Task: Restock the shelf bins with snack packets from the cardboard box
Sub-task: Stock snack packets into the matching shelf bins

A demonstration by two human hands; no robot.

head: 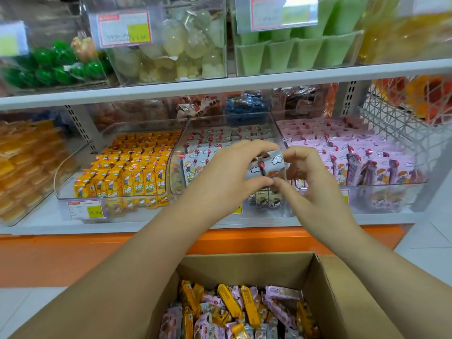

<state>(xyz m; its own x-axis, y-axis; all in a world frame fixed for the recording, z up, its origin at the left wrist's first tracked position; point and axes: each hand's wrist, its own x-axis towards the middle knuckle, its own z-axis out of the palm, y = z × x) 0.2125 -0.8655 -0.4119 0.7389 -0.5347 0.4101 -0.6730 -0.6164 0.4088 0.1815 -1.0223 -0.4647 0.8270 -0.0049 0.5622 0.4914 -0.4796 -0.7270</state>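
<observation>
Partway: left hand (227, 172) and right hand (311, 178) pinched grey packets (269, 165) at the middle bin (182, 143).
It looked fairly full (box (325, 285) held plenty more).

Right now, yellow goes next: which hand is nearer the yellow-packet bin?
Left. Both grip grey packets; the left hand hovers just right of the yellow-packet bin, the right hand farther right.

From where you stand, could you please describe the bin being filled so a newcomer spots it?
On the lower shelf above the cardboard box, three clear bins sit side by side. It is the middle bin, behind the left hand and right hand; it holds grey packets, flanked by yellow packets and pink packets.
</observation>
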